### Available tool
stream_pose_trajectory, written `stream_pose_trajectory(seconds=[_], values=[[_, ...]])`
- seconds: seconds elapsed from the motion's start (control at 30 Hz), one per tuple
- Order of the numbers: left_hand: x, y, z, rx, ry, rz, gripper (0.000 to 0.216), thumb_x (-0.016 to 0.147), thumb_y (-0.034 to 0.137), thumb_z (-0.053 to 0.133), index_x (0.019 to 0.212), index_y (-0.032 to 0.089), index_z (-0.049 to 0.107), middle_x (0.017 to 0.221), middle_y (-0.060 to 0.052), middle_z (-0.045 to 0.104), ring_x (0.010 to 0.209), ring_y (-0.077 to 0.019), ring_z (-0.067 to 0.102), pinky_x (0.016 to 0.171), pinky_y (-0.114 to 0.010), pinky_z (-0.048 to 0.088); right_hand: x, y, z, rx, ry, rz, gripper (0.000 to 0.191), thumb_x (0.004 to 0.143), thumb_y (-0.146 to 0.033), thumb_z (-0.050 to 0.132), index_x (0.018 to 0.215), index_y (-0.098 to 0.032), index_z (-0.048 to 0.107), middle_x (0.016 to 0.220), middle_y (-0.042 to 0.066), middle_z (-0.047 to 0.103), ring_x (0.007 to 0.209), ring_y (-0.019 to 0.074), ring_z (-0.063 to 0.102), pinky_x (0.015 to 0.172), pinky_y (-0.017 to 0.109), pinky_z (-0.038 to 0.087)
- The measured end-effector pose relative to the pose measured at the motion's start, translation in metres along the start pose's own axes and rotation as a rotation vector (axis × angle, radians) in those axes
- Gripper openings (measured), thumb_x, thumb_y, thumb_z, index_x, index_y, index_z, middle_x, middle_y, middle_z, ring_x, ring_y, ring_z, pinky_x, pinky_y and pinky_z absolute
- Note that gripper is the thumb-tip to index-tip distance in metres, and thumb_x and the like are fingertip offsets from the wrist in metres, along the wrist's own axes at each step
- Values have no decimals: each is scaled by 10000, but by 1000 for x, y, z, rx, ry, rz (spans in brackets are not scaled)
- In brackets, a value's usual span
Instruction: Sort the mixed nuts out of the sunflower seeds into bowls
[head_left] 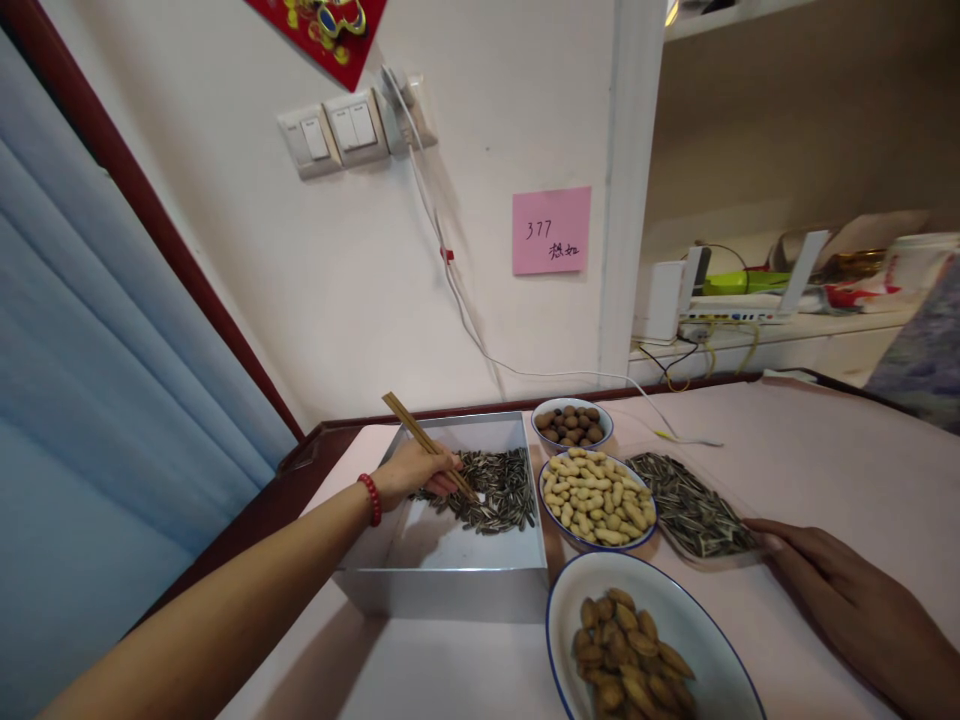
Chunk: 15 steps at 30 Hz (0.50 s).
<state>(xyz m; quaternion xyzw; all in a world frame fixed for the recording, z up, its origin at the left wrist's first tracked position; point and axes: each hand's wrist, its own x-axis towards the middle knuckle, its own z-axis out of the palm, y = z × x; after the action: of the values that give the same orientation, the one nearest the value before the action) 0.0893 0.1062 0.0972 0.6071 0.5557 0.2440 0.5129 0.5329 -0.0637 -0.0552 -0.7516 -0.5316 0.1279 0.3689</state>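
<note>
My left hand (417,471), with a red bead bracelet at the wrist, is closed round a pair of wooden chopsticks (411,420). The chopstick tips point down into sunflower seeds (510,480) heaped in the right and far part of a silvery box (442,592). At the right, the thumb and fingers of my right hand (847,590) grip the near right edge of a see-through shallow tray (694,563). Striped sunflower seeds (686,500) fill that tray. Between my hands stands a blue-rimmed bowl of peanuts in shells (596,498).
Round brown nuts fill a small bowl (537,428) at the back. A larger bowl (701,640) in front holds brown almond-shaped nuts (630,650). A white cable (555,373) runs from the wall socket onto the table. A router (731,313) sits on the shelf.
</note>
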Motion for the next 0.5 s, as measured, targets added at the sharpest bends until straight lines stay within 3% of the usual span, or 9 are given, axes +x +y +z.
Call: stream_pose_trajectory(seconds=[0.3,0.5], values=[[-4,2,-1,-68,3,-2,153,735,259,764,763,117,714,689,-119,771,619,-200,735,606,-273,578,-2,-3,-2,24,-9,6,511,847,-662,405,1098,-312,680,1235,26,661,1200,251,581,1090,420,412],[-7,5,-7,-171,37,4,111,846,168,660,823,76,718,769,-154,780,667,-188,748,630,-253,613,0,0,1,34,2,-12,467,874,-631,407,1088,-319,682,1229,30,665,1183,250,593,1048,411,443]])
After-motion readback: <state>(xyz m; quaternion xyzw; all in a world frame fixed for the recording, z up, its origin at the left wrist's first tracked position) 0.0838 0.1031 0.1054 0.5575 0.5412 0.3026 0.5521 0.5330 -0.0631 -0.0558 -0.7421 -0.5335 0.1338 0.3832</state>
